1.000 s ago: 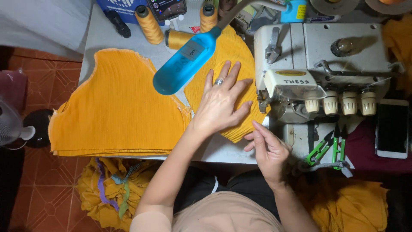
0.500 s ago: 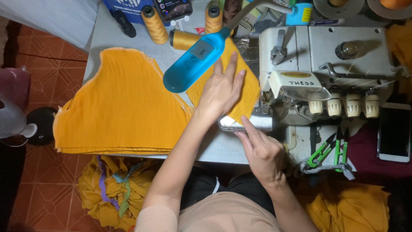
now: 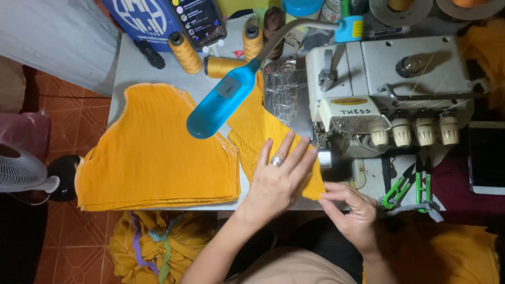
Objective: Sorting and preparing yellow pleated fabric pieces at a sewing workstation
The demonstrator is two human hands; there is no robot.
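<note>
My left hand (image 3: 279, 179), with a ring on one finger, lies flat with spread fingers on an orange ribbed fabric piece (image 3: 258, 126) in front of the grey overlock sewing machine (image 3: 389, 89). My right hand (image 3: 352, 210) pinches the near corner of that same piece at the table's front edge, just below the machine's needle area. A thick stack of cut orange fabric pieces (image 3: 152, 152) lies to the left on the table.
A blue lamp head (image 3: 221, 102) on a bent arm hangs over the cloth. Orange thread cones (image 3: 187, 52) stand at the back. Green-handled snips (image 3: 407, 181) lie right of the machine, a dark phone (image 3: 486, 158) beyond. Orange scraps (image 3: 152, 244) and a fan (image 3: 23, 173) are on the floor.
Both hands have drawn the fabric piece toward me, away from the machine. My right hand now pinches its near corner.
</note>
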